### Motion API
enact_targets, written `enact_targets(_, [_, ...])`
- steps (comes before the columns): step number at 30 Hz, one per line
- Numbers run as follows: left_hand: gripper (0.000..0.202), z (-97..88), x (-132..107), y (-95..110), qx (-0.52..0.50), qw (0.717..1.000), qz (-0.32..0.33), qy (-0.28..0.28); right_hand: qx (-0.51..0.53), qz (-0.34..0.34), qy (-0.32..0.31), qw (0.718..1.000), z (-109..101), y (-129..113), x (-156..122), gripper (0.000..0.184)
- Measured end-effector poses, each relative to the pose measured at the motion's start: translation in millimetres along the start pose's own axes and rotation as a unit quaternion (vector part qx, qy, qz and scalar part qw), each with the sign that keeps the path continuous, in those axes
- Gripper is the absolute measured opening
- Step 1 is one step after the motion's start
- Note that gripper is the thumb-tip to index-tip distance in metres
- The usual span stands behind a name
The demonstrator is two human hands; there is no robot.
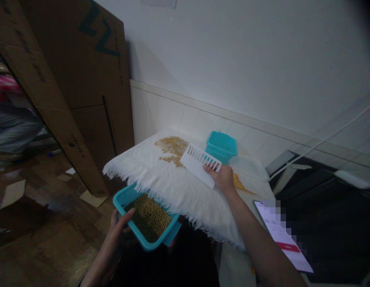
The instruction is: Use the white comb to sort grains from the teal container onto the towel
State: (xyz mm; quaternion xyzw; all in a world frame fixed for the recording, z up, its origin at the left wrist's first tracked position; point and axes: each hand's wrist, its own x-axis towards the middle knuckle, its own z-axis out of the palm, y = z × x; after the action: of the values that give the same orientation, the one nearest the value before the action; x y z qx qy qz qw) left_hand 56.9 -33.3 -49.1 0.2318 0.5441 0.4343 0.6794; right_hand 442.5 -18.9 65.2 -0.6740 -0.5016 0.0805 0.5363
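Note:
My left hand [119, 227] grips the near-left corner of a teal tray [169, 235] filled with small tan beans, held just under the fringed front edge of a white cloth [169, 179]. My right hand [222, 177] is closed on a white slotted scraper [199, 163] that lies tilted on the cloth. A loose pile of beans [172, 145] lies on the cloth's far left, just beyond the scraper's edge. A second teal tray [222, 145] stands at the back of the cloth.
Large cardboard sheets [74, 79] lean against the wall on the left over a wooden floor. A phone with a lit screen [280, 235] lies at the right by my forearm. A white cable [322, 141] runs along the wall. Dark surfaces fill the right side.

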Motion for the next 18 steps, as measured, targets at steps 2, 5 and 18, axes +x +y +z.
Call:
enact_targets(2, [0.104, 0.2, 0.4, -0.1, 0.014, 1.000, -0.002, 0.012, 0.014, 0.007, -0.005, 1.000, 1.8, -1.5, -1.4, 0.040])
enact_targets(5, [0.106, 1.3, -1.1, -0.1, 0.017, 1.000, -0.002, 0.026, 0.037, 0.010, -0.016, 0.999, 5.1, -4.1, -3.6, 0.038])
enact_targets(18, [0.117, 2.8, -6.2, 5.8, -0.001, 1.000, -0.007, 0.004, 0.071, 0.014, -0.049, 0.996, 4.2, -5.4, -4.9, 0.036])
